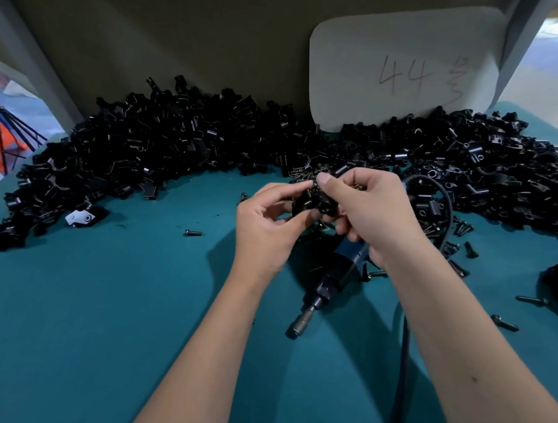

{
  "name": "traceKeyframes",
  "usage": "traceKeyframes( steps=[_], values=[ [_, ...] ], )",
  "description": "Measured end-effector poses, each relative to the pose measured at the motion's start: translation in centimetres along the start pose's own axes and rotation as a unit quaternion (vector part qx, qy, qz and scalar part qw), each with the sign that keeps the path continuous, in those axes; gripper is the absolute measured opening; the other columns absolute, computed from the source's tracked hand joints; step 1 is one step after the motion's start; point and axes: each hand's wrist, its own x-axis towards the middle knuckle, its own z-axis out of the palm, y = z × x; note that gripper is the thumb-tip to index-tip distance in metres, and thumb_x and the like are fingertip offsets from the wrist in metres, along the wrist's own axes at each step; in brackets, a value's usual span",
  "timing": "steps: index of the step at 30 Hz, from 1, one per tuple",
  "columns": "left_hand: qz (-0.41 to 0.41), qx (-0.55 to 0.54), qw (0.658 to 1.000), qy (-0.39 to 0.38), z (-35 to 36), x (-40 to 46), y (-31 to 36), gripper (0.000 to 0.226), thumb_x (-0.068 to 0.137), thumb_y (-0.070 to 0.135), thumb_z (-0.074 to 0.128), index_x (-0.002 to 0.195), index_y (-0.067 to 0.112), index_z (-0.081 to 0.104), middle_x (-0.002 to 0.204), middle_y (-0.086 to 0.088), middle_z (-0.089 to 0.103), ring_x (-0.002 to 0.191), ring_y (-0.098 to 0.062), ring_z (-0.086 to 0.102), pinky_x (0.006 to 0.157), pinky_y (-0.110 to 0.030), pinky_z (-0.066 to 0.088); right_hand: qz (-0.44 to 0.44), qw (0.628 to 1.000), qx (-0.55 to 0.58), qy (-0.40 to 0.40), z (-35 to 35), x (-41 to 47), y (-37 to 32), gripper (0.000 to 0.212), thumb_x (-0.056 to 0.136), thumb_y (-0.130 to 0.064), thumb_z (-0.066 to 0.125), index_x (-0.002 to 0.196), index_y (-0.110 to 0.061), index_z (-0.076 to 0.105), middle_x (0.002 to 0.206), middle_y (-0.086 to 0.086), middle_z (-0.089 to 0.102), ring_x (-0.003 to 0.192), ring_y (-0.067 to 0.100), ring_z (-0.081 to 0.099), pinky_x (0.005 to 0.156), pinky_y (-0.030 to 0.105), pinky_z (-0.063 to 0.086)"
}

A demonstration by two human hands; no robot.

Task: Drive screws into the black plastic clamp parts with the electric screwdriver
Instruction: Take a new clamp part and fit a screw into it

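Both hands meet over the middle of the teal table (98,314) and hold one black plastic clamp part (313,202) between them. My left hand (270,224) grips the clamp from the left. My right hand (370,211) pinches it from the right, thumb on top, while its lower fingers curl round the blue and black electric screwdriver (329,281). The screwdriver hangs below the hand, its metal bit tip (295,331) pointing down and to the left. Its black cable (402,368) runs toward me.
A long heap of black clamp parts (176,148) curves across the back of the table. Loose screws (193,232) lie scattered on the cloth, with more at the right (504,323). A white card marked 44 (403,71) leans on the back wall.
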Motion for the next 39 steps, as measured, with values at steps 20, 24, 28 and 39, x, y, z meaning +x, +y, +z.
traceKeyframes(
  steps=[20,24,28,39],
  values=[
    [-0.054,-0.108,0.993,0.011,-1.5,0.5,0.8,0.03,0.078,0.005,0.084,0.106,0.015,0.078,0.099,0.0,0.079,0.095,-0.013,0.073,0.085,-0.024,0.056,0.031,0.981,0.13,-0.137,1.3,-1.0,-0.3,0.016,0.102,-0.003,0.062,0.116,-0.01,0.069,0.069,0.013,0.068,0.054,0.018,0.063,0.052,0.021,0.054],
    [-0.109,-0.184,0.977,0.014,-2.0,0.9,1.1,0.03,0.074,0.016,0.081,0.104,0.014,0.079,0.098,-0.005,0.077,0.089,-0.017,0.07,0.081,-0.029,0.057,-0.062,0.983,0.048,-0.165,0.9,-0.8,-0.3,0.028,0.097,0.002,0.069,0.114,-0.02,0.066,0.069,0.012,0.072,0.055,0.019,0.067,0.051,0.024,0.055],
    [-0.116,-0.177,0.977,-0.005,-2.4,0.9,1.2,0.031,0.075,0.016,0.081,0.106,0.013,0.079,0.101,-0.007,0.078,0.085,-0.014,0.071,0.079,-0.023,0.058,-0.13,0.988,-0.043,-0.072,0.2,0.1,0.1,0.019,0.098,-0.021,0.074,0.109,-0.036,0.069,0.068,0.004,0.073,0.045,0.01,0.056,0.04,0.019,0.042],
    [-0.13,-0.17,0.976,-0.036,-2.1,0.6,1.3,0.024,0.073,0.021,0.084,0.097,0.021,0.083,0.1,-0.008,0.08,0.094,-0.02,0.076,0.081,-0.029,0.06,-0.214,0.97,-0.073,-0.089,-0.9,0.5,0.7,0.027,0.086,-0.022,0.085,0.112,-0.018,0.076,0.078,0.001,0.072,0.053,0.022,0.068,0.055,0.029,0.056]
  ],
)
